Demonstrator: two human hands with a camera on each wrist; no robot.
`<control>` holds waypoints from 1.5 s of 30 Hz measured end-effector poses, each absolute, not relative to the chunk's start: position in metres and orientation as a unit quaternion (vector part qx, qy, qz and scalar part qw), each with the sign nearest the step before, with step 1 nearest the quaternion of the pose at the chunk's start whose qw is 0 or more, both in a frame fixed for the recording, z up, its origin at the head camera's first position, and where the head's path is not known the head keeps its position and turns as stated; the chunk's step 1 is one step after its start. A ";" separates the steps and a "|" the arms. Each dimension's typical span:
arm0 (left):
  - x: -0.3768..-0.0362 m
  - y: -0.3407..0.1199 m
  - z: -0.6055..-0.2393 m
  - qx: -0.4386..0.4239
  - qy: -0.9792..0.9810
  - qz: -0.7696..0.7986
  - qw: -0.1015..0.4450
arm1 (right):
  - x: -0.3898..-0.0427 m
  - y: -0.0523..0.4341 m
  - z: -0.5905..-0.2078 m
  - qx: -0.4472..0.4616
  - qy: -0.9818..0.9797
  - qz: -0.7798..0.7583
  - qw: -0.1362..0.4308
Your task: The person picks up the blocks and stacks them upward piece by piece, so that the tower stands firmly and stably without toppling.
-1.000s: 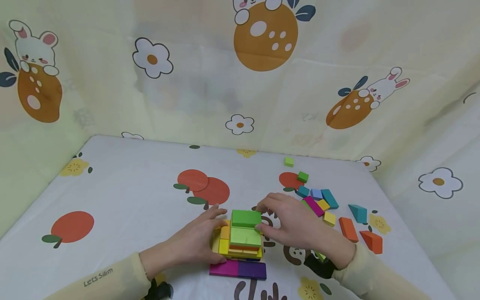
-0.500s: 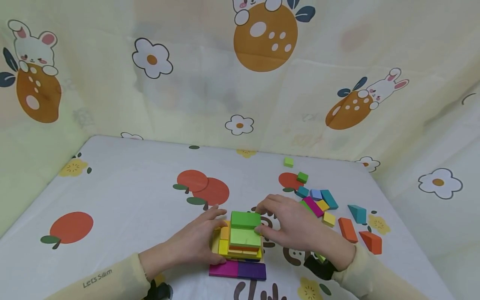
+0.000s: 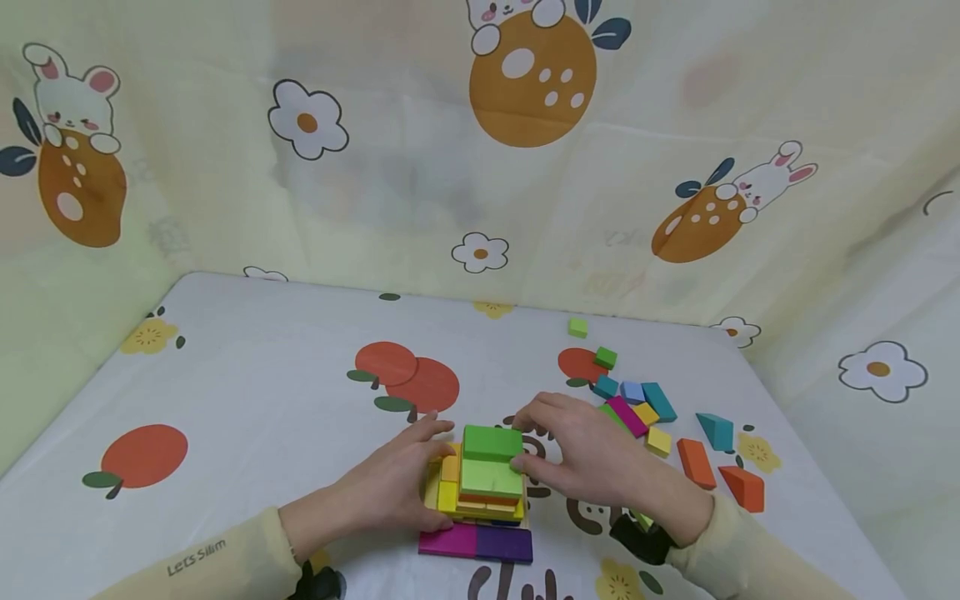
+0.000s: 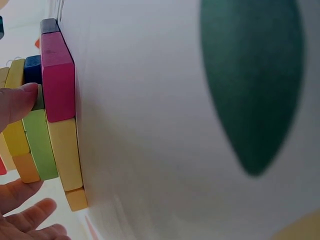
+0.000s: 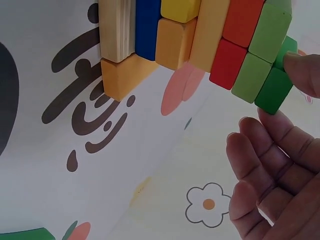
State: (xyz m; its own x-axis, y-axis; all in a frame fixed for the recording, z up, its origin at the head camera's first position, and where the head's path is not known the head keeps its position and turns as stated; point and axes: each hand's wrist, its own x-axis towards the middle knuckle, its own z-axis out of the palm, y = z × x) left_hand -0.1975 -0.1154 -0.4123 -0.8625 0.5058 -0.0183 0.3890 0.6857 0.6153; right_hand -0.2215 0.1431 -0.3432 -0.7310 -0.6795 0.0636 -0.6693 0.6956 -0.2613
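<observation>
A layered stack of coloured wooden blocks stands in front of me, topped by a green block (image 3: pixel 491 441) behind a lower light green block (image 3: pixel 491 478). My left hand (image 3: pixel 386 493) grips the stack's left side; in the left wrist view its thumb (image 4: pixel 22 97) presses the near side and a finger touches an orange block (image 4: pixel 26 168) at the far side. My right hand (image 3: pixel 588 443) pinches the top green block (image 5: pixel 274 91) between thumb and index finger, its other fingers loosely bent. Magenta (image 3: pixel 447 539) and purple (image 3: pixel 504 544) blocks form the base's front edge.
Loose blocks lie right of my right hand, among them a teal triangular block (image 3: pixel 716 432), orange blocks (image 3: pixel 696 463) and a yellow cube (image 3: pixel 657 442). A small light green block (image 3: pixel 577 327) lies near the table's back edge. A patterned curtain (image 3: pixel 390 192) hangs behind.
</observation>
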 end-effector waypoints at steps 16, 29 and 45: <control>-0.196 -0.115 -0.412 0.247 0.914 0.311 0.085 | -0.256 0.212 -0.362 -0.231 0.965 -0.124 -0.005; -0.196 -0.114 -0.412 0.245 0.915 0.308 0.091 | -0.266 0.235 -0.396 -0.079 0.996 0.004 0.050; -0.196 -0.114 -0.412 0.244 0.916 0.304 0.092 | -0.264 0.225 -0.397 -0.152 0.975 -0.120 0.105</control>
